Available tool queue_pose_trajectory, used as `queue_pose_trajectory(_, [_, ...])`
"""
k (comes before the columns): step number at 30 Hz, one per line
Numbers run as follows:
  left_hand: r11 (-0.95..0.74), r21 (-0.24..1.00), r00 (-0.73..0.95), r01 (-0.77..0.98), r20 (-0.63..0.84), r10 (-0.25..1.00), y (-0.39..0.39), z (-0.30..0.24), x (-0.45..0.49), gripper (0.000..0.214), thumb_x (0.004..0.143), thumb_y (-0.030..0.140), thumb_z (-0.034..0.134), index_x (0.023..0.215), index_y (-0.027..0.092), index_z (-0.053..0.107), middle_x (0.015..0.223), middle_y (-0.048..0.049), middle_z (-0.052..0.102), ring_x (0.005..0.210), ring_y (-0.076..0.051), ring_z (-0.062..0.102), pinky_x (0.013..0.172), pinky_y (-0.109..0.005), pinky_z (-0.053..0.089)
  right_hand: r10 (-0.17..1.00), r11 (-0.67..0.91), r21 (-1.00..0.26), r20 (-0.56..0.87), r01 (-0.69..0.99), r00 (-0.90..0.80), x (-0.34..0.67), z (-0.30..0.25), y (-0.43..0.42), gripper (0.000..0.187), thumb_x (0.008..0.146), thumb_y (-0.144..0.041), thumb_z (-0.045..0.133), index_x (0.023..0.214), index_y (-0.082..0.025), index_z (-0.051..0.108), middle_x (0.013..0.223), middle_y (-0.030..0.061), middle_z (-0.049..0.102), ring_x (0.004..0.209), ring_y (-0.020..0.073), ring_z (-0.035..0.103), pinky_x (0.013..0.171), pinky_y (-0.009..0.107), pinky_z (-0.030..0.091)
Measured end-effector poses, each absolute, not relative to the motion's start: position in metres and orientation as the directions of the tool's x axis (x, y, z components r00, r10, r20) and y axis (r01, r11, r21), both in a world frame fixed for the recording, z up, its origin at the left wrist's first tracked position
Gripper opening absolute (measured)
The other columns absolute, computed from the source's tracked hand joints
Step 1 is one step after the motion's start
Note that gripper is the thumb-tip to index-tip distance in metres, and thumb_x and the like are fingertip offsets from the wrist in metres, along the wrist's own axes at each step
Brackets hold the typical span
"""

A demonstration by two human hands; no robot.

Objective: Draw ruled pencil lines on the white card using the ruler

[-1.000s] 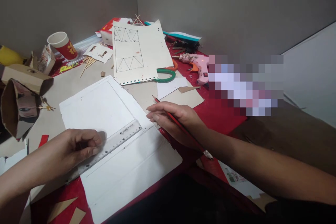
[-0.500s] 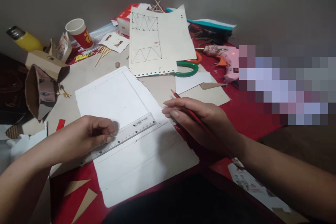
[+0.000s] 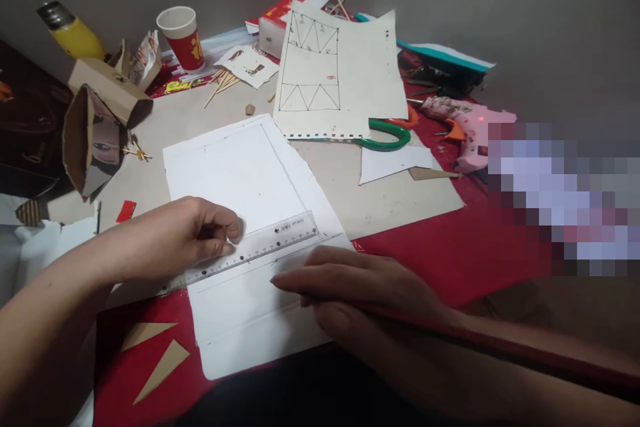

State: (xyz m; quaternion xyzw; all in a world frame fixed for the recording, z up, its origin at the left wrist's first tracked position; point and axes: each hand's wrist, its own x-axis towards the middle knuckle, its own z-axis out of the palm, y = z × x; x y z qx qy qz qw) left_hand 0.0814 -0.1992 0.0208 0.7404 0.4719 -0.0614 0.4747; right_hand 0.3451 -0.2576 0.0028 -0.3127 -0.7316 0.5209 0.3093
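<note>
one smooth white sheet (image 3: 235, 180) lies near, left of centre. left hand (image 3: 195, 233): fingers curled, thumb against the flat transparent ruler (image 3: 267, 239) laid obliquely across it; whether pinched, cannot tell. right hand (image 3: 370, 287): grasping a slender red-and-black pencil (image 3: 500, 340). far: perforated paper (image 3: 370, 80) bearing ruled triangles.

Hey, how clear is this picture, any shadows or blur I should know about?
Head view: soft shadow on the white sheet beside the right hand; head view: that hand's pencil looks blurred; head view: coarse pixelation masks the area beside the pink glue gun.
</note>
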Motion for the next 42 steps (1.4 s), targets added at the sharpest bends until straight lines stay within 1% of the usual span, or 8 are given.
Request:
queue_pose_trajectory(3, [-0.109,0.608,0.535,0.787,-0.582,0.613,-0.199,0.019,0.08,0.016,0.087,0.029,0.054,0.074,0.02,0.056,0.069,0.0029,0.05,0.065,-0.013,0.043,0.058,-0.027,0.032,0.829,0.198,-0.959,0.053,0.204,-0.557,0.324,-0.011,-0.256,0.021,0.092,-0.018,0.055,0.104,-0.02,0.073,0.089,0.0032,0.075,0.073,0.0125,0.07,0.063,0.022,0.056])
queue_pose_trajectory(6, [-0.114,0.605,0.529,0.788,-0.57,0.629,-0.199,0.018,0.079,0.014,0.084,0.027,0.054,0.072,0.022,0.054,0.065,0.0043,0.047,0.062,-0.013,0.041,0.056,-0.027,0.031,0.866,0.089,-0.965,-0.046,0.245,-0.498,0.311,-0.025,-0.255,0.019,0.087,-0.016,0.057,0.098,-0.02,0.072,0.084,0.0008,0.075,0.071,0.0121,0.07,0.062,0.022,0.056])
queue_pose_trajectory(9, [-0.115,0.608,0.527,0.786,-0.561,0.639,-0.199,0.017,0.079,0.01,0.081,0.025,0.055,0.072,0.022,0.055,0.063,0.005,0.047,0.06,-0.012,0.041,0.055,-0.026,0.029,0.858,0.088,-0.955,-0.071,0.283,-0.508,0.307,-0.031,-0.256,0.019,0.085,-0.016,0.057,0.097,-0.022,0.071,0.082,-0.0001,0.075,0.072,0.0132,0.07,0.065,0.025,0.056])
queue_pose_trajectory(16, [-0.147,0.58,0.522,0.802,-0.558,0.646,-0.198,0.016,0.082,0.011,0.082,0.026,0.053,0.071,0.022,0.055,0.062,0.0037,0.05,0.057,-0.013,0.042,0.051,-0.027,0.028,0.827,0.285,-0.907,0.068,0.311,-0.558,0.307,-0.039,-0.26,0.017,0.089,-0.018,0.056,0.1,-0.024,0.068,0.084,0.0003,0.074,0.071,0.0133,0.068,0.066,0.026,0.055])
queue_pose_trajectory(21, [-0.15,0.583,0.522,0.799,-0.546,0.656,-0.198,0.015,0.082,0.013,0.082,0.025,0.053,0.07,0.022,0.055,0.061,0.0034,0.05,0.057,-0.013,0.043,0.05,-0.027,0.027,0.806,0.315,-0.888,0.063,0.336,-0.588,0.306,-0.042,-0.26,0.018,0.091,-0.017,0.054,0.103,-0.022,0.066,0.091,0.0013,0.075,0.078,0.0137,0.069,0.071,0.027,0.055])
queue_pose_trajectory(28, [-0.15,0.592,0.525,0.791,-0.533,0.664,-0.2,0.017,0.081,0.013,0.082,0.024,0.054,0.069,0.022,0.054,0.06,0.0038,0.048,0.055,-0.013,0.041,0.049,-0.027,0.026,0.794,0.332,-0.889,0.081,0.317,-0.602,0.306,-0.042,-0.259,0.017,0.092,-0.019,0.054,0.104,-0.024,0.065,0.097,0.0023,0.075,0.083,0.0149,0.071,0.072,0.027,0.056])
queue_pose_trajectory(34, [-0.144,0.6,0.527,0.787,-0.532,0.663,-0.199,0.014,0.079,0.01,0.08,0.024,0.055,0.071,0.022,0.057,0.06,0.0027,0.05,0.055,-0.013,0.04,0.049,-0.028,0.027,0.779,0.378,-0.888,0.153,0.262,-0.608,0.306,-0.046,-0.259,0.017,0.092,-0.015,0.053,0.104,-0.021,0.064,0.096,0.0035,0.074,0.082,0.0138,0.07,0.071,0.026,0.054])
queue_pose_trajectory(42, [-0.164,0.585,0.531,0.794,-0.539,0.654,-0.198,0.014,0.079,0.009,0.082,0.025,0.054,0.074,0.023,0.057,0.061,0.003,0.05,0.056,-0.014,0.042,0.05,-0.027,0.029,0.77,0.38,-0.894,0.163,0.239,-0.616,0.307,-0.046,-0.258,0.018,0.091,-0.012,0.054,0.103,-0.018,0.065,0.092,0.0036,0.073,0.079,0.0123,0.068,0.07,0.023,0.053])
